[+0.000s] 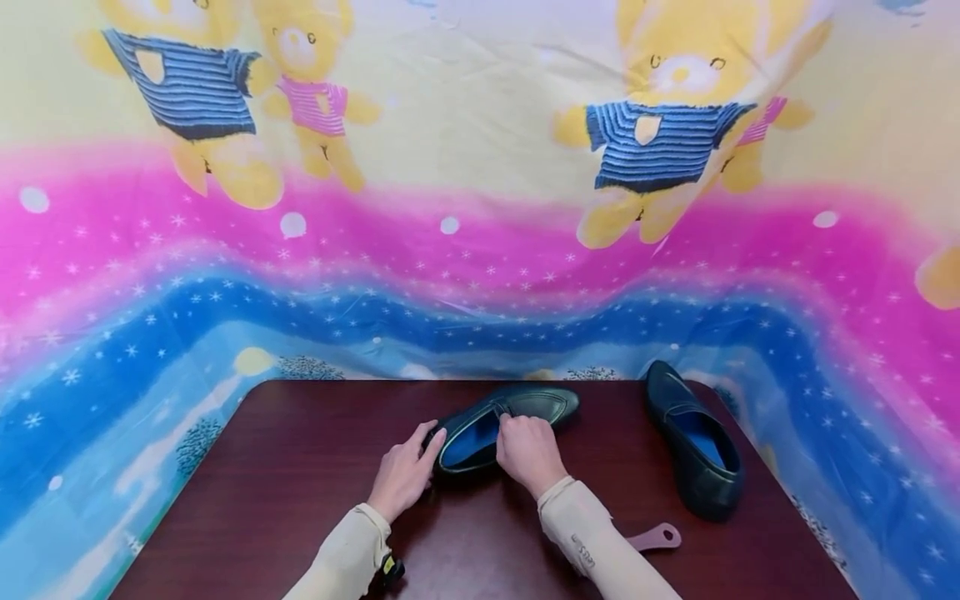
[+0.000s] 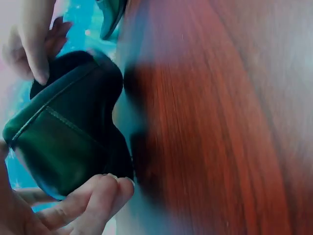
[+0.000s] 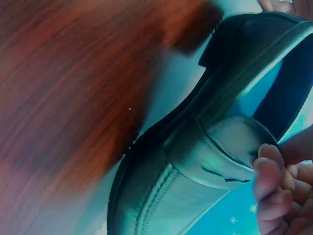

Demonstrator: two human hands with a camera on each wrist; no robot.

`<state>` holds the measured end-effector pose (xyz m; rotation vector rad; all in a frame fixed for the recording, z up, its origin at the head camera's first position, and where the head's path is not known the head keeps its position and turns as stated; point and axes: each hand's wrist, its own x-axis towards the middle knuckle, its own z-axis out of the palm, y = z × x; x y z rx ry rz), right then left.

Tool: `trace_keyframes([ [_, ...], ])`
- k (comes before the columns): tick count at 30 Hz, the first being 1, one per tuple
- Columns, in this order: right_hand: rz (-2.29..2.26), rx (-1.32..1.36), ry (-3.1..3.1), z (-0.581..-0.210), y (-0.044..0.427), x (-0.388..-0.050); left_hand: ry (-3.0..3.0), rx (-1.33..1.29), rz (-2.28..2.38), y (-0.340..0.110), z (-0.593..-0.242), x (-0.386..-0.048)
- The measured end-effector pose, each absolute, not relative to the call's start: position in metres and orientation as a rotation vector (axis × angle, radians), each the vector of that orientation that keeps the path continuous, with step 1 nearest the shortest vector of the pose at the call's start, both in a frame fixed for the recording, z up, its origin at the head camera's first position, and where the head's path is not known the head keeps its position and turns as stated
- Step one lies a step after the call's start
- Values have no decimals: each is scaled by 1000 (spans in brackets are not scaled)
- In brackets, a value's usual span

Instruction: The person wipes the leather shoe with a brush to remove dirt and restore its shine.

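Note:
A dark green-black leather loafer [image 1: 540,406] with a blue insole lies between my hands, its toe to the right in the head view. My left hand [image 1: 405,471] grips it round the heel; the left wrist view shows fingers [image 2: 93,200] curled along the heel's back. My right hand [image 1: 531,454] pinches the tongue [image 3: 239,137] at the front of the opening, thumb and fingers together in the right wrist view. The matching loafer [image 1: 693,446] stands on the right of the table, apart from both hands.
A mauve handle [image 1: 660,537] with a hole in its end lies by my right forearm, which hides the rest of it. The dark red-brown table [image 1: 300,467] has rounded far corners. A bear-print cloth [image 1: 480,250] hangs behind it.

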<state>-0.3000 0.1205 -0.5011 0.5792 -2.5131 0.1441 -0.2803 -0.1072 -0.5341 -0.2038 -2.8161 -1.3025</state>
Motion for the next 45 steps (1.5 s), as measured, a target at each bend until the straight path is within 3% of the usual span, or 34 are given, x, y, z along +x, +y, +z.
trace_keyframes([
  [13, 52, 496, -2538, -478, 147, -316, -2814, -491, -1246, -72, -532, -264],
  [29, -140, 571, -2668, -448, 256, -326, -2866, -1073, -990, 17, -536, -268],
  [45, -322, 669, -2719, -446, 318, -335, -2989, -1221, -912, 92, -530, -263],
])
